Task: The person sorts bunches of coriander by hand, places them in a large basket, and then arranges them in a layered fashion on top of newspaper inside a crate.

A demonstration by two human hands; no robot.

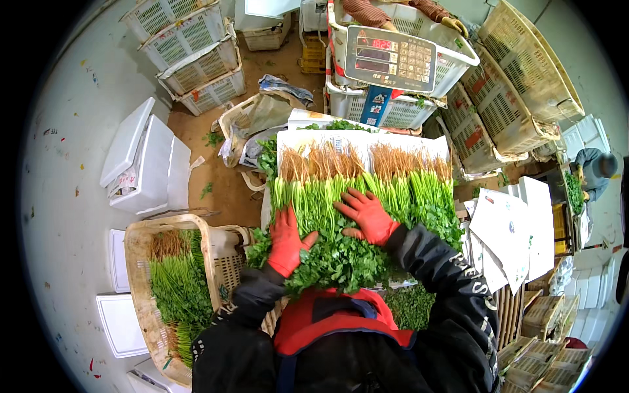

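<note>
Before me a layer of leafy green herbs with roots attached (339, 196) spreads across white paper (322, 136). The brown roots point away from me and the leaves hang toward my apron (344, 319). My left hand (286, 240), in a red-orange glove, rests flat along the left side of the greens with the thumb apart. Its matching partner, my right hand (368, 216), lies palm down on the stems and leaves near the middle, fingers spread. Neither hand grips anything that I can see.
A digital scale display (390, 61) stands beyond the greens. At left a plastic crate (132, 255) holds more rooted herbs. White foam boxes (152, 167) line the left wall, stacked crates (511, 88) the right. Beyond the scale are a co-worker's sleeves (366, 12); another person (592, 169) works far right.
</note>
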